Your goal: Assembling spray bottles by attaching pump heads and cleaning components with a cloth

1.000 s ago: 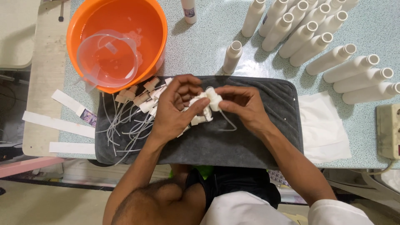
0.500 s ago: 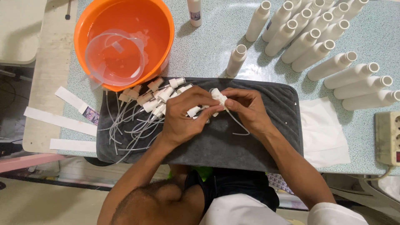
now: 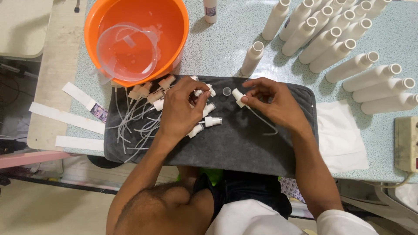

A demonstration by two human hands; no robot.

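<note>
Right hand (image 3: 278, 102), centre of frame: fingertips pinch small white plastic spray-pump head (image 3: 238, 96), its thin clear tube trailing toward lower right over dark grey cloth mat (image 3: 244, 148). Left hand (image 3: 180, 111), left of centre: fingers curled, grasping another white pump piece (image 3: 204, 92) from pile of pump heads with tubes (image 3: 148, 109). Small clear cap (image 3: 226, 91) lies between hands. Orange plastic basin (image 3: 137, 37) upper left. White plastic bottles (image 3: 344, 39) upper right.

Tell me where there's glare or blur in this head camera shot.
Head view: glare on the glossy tabletop beside the standing white bottle; sheen on the liquid in the orange basin; both hands, left and right, look sharp; edges bow slightly.
</note>
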